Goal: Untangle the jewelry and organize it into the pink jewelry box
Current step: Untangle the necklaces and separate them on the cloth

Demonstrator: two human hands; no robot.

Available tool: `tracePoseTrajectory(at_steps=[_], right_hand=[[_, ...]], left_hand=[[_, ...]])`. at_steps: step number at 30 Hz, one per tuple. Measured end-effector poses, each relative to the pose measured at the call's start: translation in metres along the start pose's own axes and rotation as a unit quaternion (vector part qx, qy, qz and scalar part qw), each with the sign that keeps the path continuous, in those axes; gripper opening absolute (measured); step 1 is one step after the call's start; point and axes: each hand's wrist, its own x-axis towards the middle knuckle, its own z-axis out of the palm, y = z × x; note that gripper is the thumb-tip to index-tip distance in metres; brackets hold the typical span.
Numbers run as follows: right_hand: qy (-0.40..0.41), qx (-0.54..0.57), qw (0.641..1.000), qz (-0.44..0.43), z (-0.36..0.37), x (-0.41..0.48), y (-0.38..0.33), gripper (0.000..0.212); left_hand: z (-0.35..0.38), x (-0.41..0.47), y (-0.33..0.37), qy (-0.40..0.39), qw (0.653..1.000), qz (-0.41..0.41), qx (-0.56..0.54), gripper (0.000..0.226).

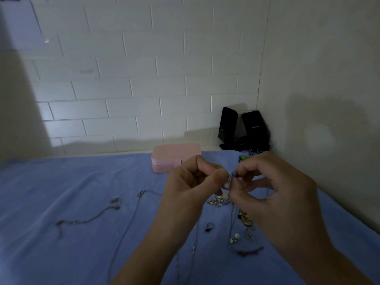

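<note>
The left hand and the right hand each pinched a small bit of jewelry between their fingertips above the blue cloth, where thin chains lay, and the pink jewelry box sat shut just behind.

- Dim overall, with a cool bluish cast.
- A pale light patch lies on the brick wall above and left of the pink jewelry box, possibly thrown from behind the camera.
- Shadow darkens the wall far left of the box.
- In front of the box, the left hand, right hand and the jewelry piece they pinch look soft.
- Wall lines bow near the edges.
</note>
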Motion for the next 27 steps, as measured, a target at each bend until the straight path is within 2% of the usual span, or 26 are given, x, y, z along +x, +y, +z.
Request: tracePoseTrajectory(at_steps=[8, 11, 14, 17, 21, 27], right_hand=[[-0.037, -0.017, 0.999, 0.005, 0.004, -0.002, 0.007, 0.02], [-0.046, 0.055, 0.995, 0.063, 0.0, 0.0, 0.007, 0.015], [-0.049, 0.105, 0.987, 0.108, -0.006, 0.002, 0.005, 0.028], [-0.051, 0.143, 0.981, 0.121, -0.008, 0.004, 0.0, 0.023], [-0.079, 0.201, 0.958, 0.188, -0.009, 0.008, -0.002, 0.016], [-0.115, 0.149, 0.962, 0.199, -0.009, 0.008, -0.001, 0.007]], left_hand=[[0.005, 0.0, 0.002, 0.03, 0.999, 0.011, 0.019, 0.013], [0.005, 0.001, 0.003, 0.047, 0.999, 0.008, 0.02, 0.012], [0.0, 0.003, 0.001, 0.045, 0.999, -0.013, 0.024, 0.015], [-0.004, 0.003, 0.0, 0.034, 0.999, -0.035, -0.008, 0.015], [-0.005, 0.001, 0.002, 0.029, 0.999, -0.043, -0.012, 0.015], [-0.006, 0.002, 0.001, 0.023, 0.997, -0.067, 0.013, 0.019]])
